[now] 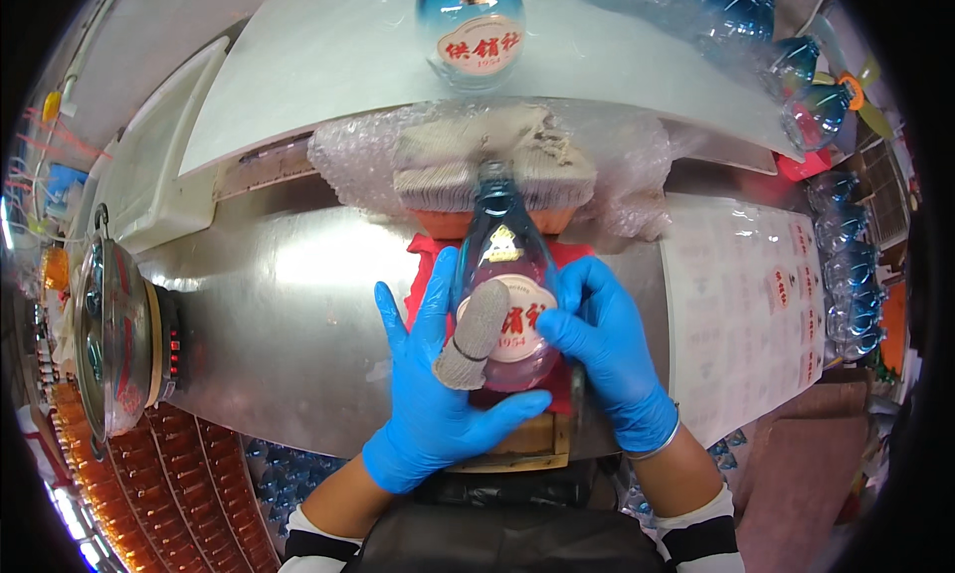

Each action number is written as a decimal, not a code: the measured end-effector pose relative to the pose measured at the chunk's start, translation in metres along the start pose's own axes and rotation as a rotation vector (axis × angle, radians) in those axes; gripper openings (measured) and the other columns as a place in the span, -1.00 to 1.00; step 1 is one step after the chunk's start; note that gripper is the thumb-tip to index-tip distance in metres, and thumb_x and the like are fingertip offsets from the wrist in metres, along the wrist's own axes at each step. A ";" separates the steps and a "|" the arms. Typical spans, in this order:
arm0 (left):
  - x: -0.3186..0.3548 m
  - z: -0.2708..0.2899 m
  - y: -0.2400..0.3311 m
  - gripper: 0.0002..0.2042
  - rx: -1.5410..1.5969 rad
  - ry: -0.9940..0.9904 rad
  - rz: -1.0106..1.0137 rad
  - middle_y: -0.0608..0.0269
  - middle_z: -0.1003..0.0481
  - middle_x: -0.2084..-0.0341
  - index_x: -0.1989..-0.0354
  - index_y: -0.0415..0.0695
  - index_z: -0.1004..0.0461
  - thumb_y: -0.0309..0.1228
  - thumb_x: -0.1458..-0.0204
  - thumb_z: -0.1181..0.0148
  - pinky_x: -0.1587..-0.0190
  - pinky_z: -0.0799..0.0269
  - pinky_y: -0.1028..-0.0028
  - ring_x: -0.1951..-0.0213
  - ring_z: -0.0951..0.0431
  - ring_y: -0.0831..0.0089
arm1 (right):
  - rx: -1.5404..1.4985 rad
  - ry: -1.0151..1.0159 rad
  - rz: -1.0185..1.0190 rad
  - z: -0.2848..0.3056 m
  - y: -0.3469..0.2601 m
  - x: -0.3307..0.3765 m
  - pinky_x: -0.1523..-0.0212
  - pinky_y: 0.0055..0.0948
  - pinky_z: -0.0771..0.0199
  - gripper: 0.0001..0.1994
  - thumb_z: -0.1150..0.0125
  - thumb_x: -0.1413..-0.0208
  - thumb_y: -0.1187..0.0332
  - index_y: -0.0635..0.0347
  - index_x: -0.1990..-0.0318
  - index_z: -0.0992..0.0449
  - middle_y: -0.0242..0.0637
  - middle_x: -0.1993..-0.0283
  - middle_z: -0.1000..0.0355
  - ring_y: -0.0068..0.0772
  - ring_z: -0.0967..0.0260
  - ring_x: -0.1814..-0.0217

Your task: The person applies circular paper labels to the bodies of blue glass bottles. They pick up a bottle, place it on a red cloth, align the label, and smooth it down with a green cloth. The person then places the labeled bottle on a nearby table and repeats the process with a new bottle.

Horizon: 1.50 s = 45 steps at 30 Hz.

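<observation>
A glass bottle (502, 237), blue at the neck and fading to pink, lies on a red cloth (426, 259) with its neck pointing away from me. Its pale label (519, 319) with red characters faces up. My left hand (426, 399), in a blue glove, has its fingers spread over the bottle's left side. A grey knit finger sleeve (472, 336) with a dark band covers one of its fingers and lies across the label. My right hand (607, 349), also gloved in blue, grips the bottle's right side with bent fingers, its thumb at the label's edge.
Beyond the neck sits a stack of pale sheets (428, 170) in bubble wrap (348, 160). Another blue bottle (470, 26) is on the white surface behind. A printed label sheet (741, 314) lies right. At left are a round lidded pot (114, 339) and a white tray (164, 155).
</observation>
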State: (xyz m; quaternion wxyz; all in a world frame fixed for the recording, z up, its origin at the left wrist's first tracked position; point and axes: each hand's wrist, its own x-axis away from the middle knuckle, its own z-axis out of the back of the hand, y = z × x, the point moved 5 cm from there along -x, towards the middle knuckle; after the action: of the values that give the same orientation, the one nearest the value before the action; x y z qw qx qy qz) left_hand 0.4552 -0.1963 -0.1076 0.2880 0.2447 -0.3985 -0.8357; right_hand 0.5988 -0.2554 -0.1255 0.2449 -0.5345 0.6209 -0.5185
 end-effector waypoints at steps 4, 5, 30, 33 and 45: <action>0.004 -0.002 0.003 0.01 -0.240 0.019 -0.054 -0.20 0.10 -0.25 -0.29 -0.18 0.10 0.16 0.26 -0.23 -0.16 0.80 -0.14 -0.26 0.00 -0.03 | -0.017 -0.018 -0.049 0.003 0.000 -0.003 0.43 -0.71 -0.19 -0.84 -0.22 -0.01 0.36 0.10 0.35 -0.32 -0.53 0.44 -0.21 -0.73 -0.12 0.47; 0.005 -0.003 0.002 0.02 -0.229 0.025 -0.046 -0.20 0.11 -0.25 -0.29 -0.19 0.10 0.17 0.27 -0.23 -0.16 0.79 -0.14 -0.27 0.01 -0.02 | -0.012 -0.021 -0.066 0.006 0.001 -0.003 0.45 -0.71 -0.19 -0.84 -0.20 -0.02 0.33 0.09 0.35 -0.33 -0.52 0.45 -0.20 -0.72 -0.13 0.47; 0.009 0.009 0.021 -0.31 -0.534 0.054 -0.067 -0.19 -0.08 -0.19 -0.15 -0.10 -0.25 0.00 0.16 -0.20 -0.18 0.72 -0.15 -0.23 -0.10 0.03 | -0.216 0.539 0.087 0.026 0.015 0.037 0.25 -0.59 -0.38 -0.82 -0.09 -0.12 0.31 0.24 0.23 -0.38 -0.35 0.30 -0.39 -0.60 -0.32 0.29; 0.015 0.006 0.034 -0.46 -0.685 -0.008 -0.036 -0.23 -0.09 -0.17 -0.07 0.02 -0.36 -0.09 0.15 -0.20 -0.20 0.63 -0.16 -0.24 -0.08 0.00 | -0.364 0.418 0.019 0.025 0.019 0.035 0.09 -0.53 -0.39 -0.73 -0.01 -0.17 0.24 0.24 0.10 -0.38 -0.30 0.18 -0.40 -0.50 -0.36 0.16; 0.007 -0.004 0.056 -0.41 -0.718 0.031 -0.032 -0.26 0.04 -0.21 -0.10 0.07 -0.32 -0.10 0.18 -0.24 -0.22 0.54 -0.14 -0.27 0.04 -0.02 | -0.344 0.442 -0.036 0.033 0.018 0.042 0.08 -0.56 -0.37 -0.76 0.01 -0.17 0.28 0.27 0.14 -0.41 -0.29 0.18 -0.41 -0.52 -0.37 0.15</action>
State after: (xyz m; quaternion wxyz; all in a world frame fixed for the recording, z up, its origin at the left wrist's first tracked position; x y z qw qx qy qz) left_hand 0.4689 -0.2325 -0.0662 0.3484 0.1467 -0.0713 -0.9230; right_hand 0.6075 -0.3081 -0.1424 -0.0001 -0.4533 0.7285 -0.5136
